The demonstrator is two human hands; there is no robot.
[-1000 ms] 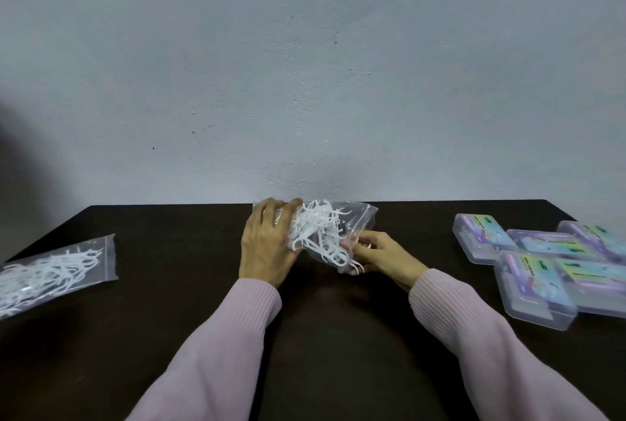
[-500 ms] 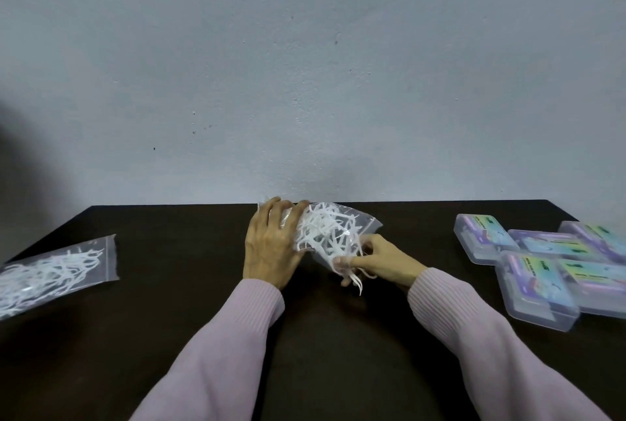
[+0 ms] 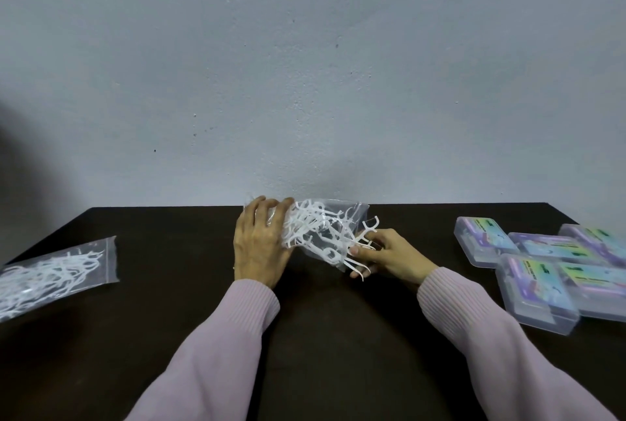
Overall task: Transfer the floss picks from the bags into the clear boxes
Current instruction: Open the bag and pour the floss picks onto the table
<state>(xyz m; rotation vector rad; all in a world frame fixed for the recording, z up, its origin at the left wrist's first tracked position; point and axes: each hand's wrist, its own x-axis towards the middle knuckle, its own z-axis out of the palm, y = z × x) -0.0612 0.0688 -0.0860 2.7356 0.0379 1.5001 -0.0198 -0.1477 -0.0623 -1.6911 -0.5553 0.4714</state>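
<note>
A clear plastic bag [image 3: 342, 217] full of white floss picks [image 3: 313, 231] is held above the dark table's far middle. My left hand [image 3: 259, 244] grips the bag's left end. At the bag's open right end, my right hand [image 3: 386, 256] pinches a few floss picks [image 3: 364, 241] that stick out of it. Several clear boxes [image 3: 538, 288] with coloured labels lie closed at the right. A second bag of floss picks [image 3: 50, 271] lies flat at the left edge.
The dark table [image 3: 321, 336] stands against a pale grey wall [image 3: 305, 82]. Bare tabletop lies between my pink-sleeved forearms and between the left bag and my left hand.
My right hand has drawn a few picks out of the bag's open end and shifted slightly right. The left hand keeps hold of the bag in about the same place.
</note>
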